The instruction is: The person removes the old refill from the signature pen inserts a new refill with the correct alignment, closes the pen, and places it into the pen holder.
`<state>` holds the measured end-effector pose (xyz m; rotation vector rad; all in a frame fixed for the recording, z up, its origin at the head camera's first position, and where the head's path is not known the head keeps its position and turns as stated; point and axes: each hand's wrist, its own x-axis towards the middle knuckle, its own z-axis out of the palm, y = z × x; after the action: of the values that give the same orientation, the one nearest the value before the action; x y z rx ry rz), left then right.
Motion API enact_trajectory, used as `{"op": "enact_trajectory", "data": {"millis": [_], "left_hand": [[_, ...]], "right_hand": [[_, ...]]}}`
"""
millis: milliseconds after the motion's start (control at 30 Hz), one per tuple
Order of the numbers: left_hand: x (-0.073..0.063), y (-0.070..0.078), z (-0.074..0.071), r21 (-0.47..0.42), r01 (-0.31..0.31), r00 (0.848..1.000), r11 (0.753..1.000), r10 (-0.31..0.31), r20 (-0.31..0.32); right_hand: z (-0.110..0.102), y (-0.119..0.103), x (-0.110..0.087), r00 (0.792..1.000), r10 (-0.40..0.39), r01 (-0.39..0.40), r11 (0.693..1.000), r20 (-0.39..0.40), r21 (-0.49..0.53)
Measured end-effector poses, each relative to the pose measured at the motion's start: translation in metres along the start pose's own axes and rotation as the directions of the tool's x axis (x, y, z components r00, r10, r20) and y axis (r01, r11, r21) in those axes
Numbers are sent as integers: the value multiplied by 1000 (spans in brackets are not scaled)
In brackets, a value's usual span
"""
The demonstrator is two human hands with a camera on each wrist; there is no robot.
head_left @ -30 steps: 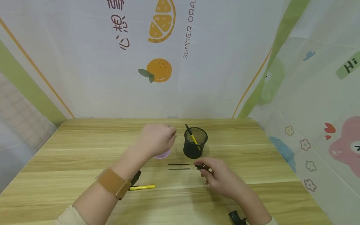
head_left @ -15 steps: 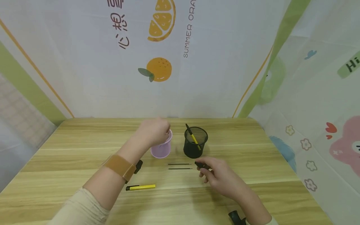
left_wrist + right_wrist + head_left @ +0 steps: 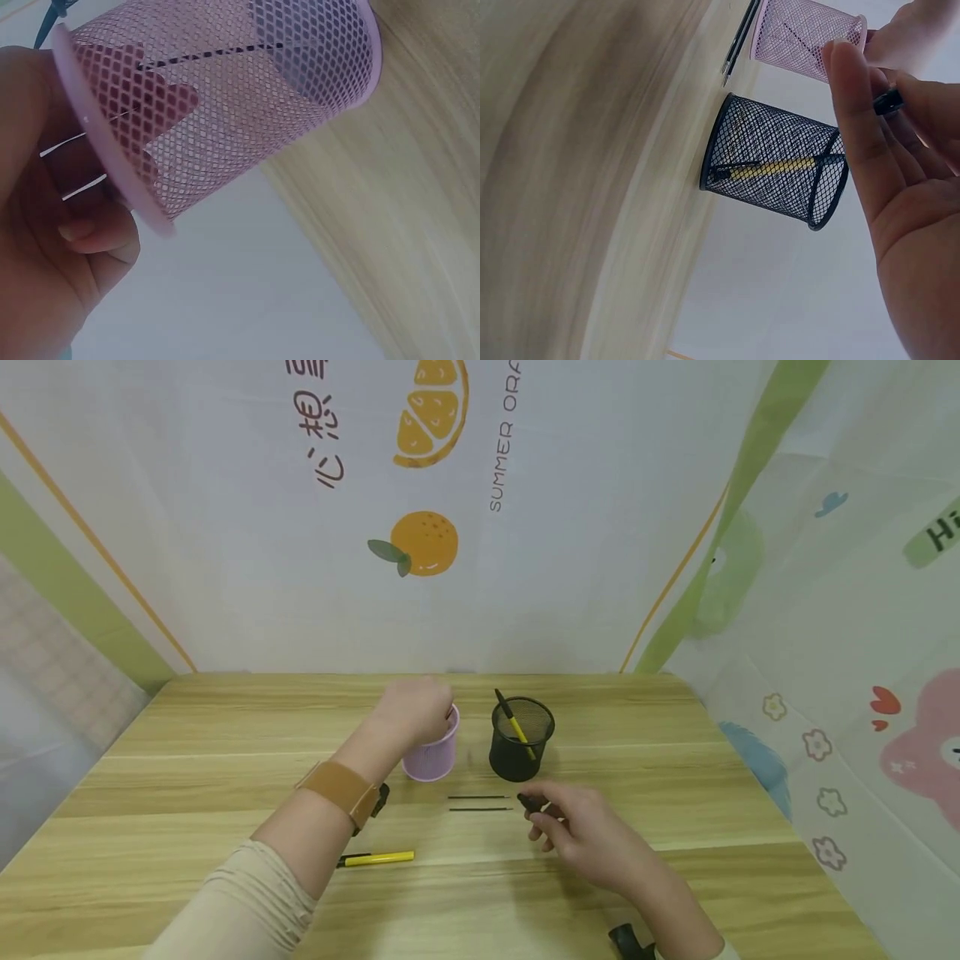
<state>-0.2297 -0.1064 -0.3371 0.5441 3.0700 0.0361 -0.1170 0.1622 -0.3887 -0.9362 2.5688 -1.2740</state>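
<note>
My left hand (image 3: pixel 416 706) reaches into a pink-purple mesh pen holder (image 3: pixel 430 758), fingers down past the rim. Through the mesh in the left wrist view, a thin dark pen refill (image 3: pixel 210 54) slants from those fingers toward the base; they pinch its upper end. Thumb and fingers of my right hand (image 3: pixel 581 827) pinch a short black pen part (image 3: pixel 889 101), its far end hidden in the hand. Left of that hand, two dark pen refills (image 3: pixel 478 797) lie side by side on the table. A black mesh pen holder (image 3: pixel 517 756) stands beyond it.
A yellow-and-black pen (image 3: pixel 513 720) leans inside the black holder. Another yellow-and-black pen (image 3: pixel 378 858) lies on the wooden table (image 3: pixel 225 760), partly behind the left wrist. A printed white curtain (image 3: pixel 570 568) hangs behind the table's back edge.
My left hand has come down from above the pink-purple holder into its opening, uncovering more of its side. The right hand stays nearly in place, the black part turning slightly in its fingers.
</note>
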Motion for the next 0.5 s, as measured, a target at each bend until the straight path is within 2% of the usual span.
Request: {"op": "enact_trajectory", "data": {"millis": [167, 367, 500], "left_hand": [[0, 0, 2, -6, -12, 1000, 1000, 12, -9], [-3, -5, -7, -98, 11, 999, 995, -14, -34], [-8, -5, -22, -125, -25, 988, 992, 6, -151]], "right_hand": [[-1, 2, -1, 1000, -12, 12, 1000, -2, -9], [-2, 0, -1, 1000, 10, -10, 1000, 14, 1], [-2, -2, -1, 999, 24, -24, 1000, 22, 7]]}}
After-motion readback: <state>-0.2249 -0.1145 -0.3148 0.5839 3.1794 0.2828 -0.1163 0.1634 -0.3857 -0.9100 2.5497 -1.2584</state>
